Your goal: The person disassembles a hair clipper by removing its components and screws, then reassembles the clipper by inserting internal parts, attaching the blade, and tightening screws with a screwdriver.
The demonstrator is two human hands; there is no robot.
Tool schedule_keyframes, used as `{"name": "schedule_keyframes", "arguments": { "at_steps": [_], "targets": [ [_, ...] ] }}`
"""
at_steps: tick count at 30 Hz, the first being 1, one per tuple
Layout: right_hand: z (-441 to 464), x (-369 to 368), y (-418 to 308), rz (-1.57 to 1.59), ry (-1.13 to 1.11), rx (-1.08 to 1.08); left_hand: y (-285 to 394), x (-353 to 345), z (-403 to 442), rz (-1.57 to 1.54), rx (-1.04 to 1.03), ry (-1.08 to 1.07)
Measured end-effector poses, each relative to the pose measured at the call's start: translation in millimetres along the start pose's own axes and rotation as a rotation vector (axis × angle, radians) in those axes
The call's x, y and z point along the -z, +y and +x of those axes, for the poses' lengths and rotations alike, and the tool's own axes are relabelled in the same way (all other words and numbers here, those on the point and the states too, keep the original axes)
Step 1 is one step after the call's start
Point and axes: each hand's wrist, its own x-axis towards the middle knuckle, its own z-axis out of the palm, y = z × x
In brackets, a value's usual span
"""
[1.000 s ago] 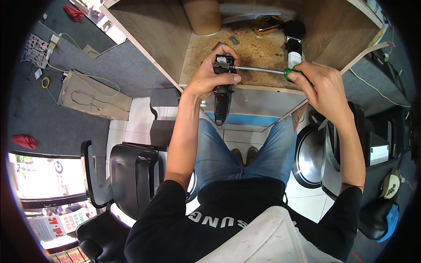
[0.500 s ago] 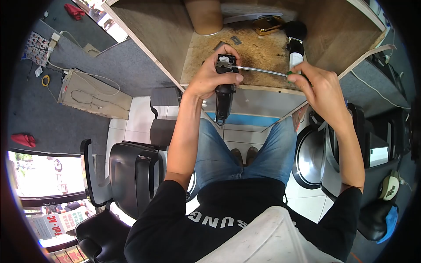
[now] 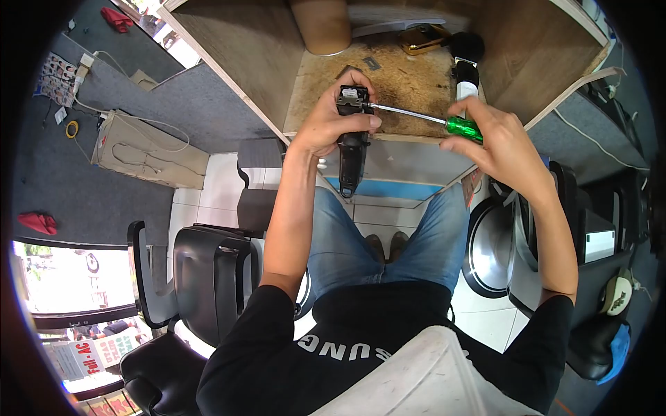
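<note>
My left hand (image 3: 331,121) is wrapped round a black hair clipper (image 3: 352,161), which hangs lengthwise over the front edge of the wooden shelf (image 3: 416,83). At the clipper's upper end, its metal part faces right. The tip of a screwdriver (image 3: 462,128) with a green handle touches that end from the right, its steel shaft sloping slightly down to the right. My right hand (image 3: 496,139) holds the handle, thumb below it and fingers above and behind it.
On the shelf stand a brown cylinder (image 3: 320,28), a round black brush (image 3: 467,47), a gold and black object (image 3: 423,39) and a white and black clipper (image 3: 466,78). Black chairs (image 3: 208,284) flank my legs. A cardboard box (image 3: 149,151) lies at the left.
My right hand has opened its grip somewhat, and more of the green handle shows. The screwdriver's handle end sits slightly lower. My left hand and the black clipper have barely moved.
</note>
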Motion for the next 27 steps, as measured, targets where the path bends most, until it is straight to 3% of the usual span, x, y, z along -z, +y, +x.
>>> {"name": "schedule_keyframes", "arguments": {
  "at_steps": [6,9,15,18,24,27],
  "targets": [
    [4.3,2.5,2.9,-0.346,0.145,0.181,-2.6,1.7,2.2,0.011,-0.008,-0.005],
    [-2.2,0.2,11.7,-0.190,-0.074,-0.016,-2.5,1.5,1.8,0.031,-0.005,0.000],
    [4.8,-0.7,2.4,-0.163,0.123,0.098,-0.4,0.2,2.0,0.014,0.006,0.013],
    [8.5,-2.1,3.5,-0.378,0.212,0.234,-2.1,0.5,2.3,-0.013,0.000,0.010],
    [9.9,3.2,8.7,0.163,-0.281,-0.308,1.2,-0.6,1.0,0.011,0.008,0.008],
    [5.0,-5.5,7.9,-0.027,0.041,-0.017,-0.3,0.5,1.2,0.031,0.009,0.007]
  ]
}}
